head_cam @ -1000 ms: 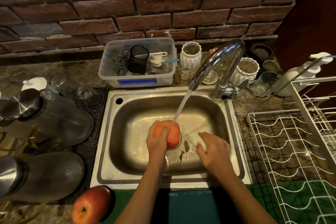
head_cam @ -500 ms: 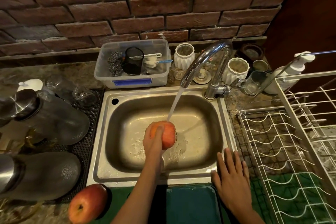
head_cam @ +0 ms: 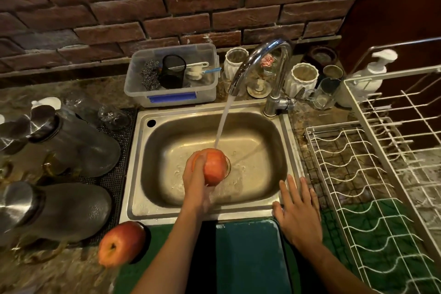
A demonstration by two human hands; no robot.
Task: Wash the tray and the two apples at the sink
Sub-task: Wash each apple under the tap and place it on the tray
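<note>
A person stands at a rectangular stainless-steel sink (head_cam: 133, 174) set below a red brick wall (head_cam: 167, 7). The left hand (head_cam: 195, 181) is wrapped around a round orange-red apple (head_cam: 214, 166), holding it over the middle of the basin under the stream of water (head_cam: 223, 122) pouring from a curved chrome faucet (head_cam: 269, 59). The right hand (head_cam: 299, 212) lies flat and open, fingers spread, holding nothing, on the sink's front right corner. A second red-and-yellow apple (head_cam: 121, 242) rests on the counter at the sink's front left corner. A dark teal flat tray (head_cam: 250, 258) lies in front of the sink between the forearms. A white wire dish rack (head_cam: 370, 186) stands to the right.
</note>
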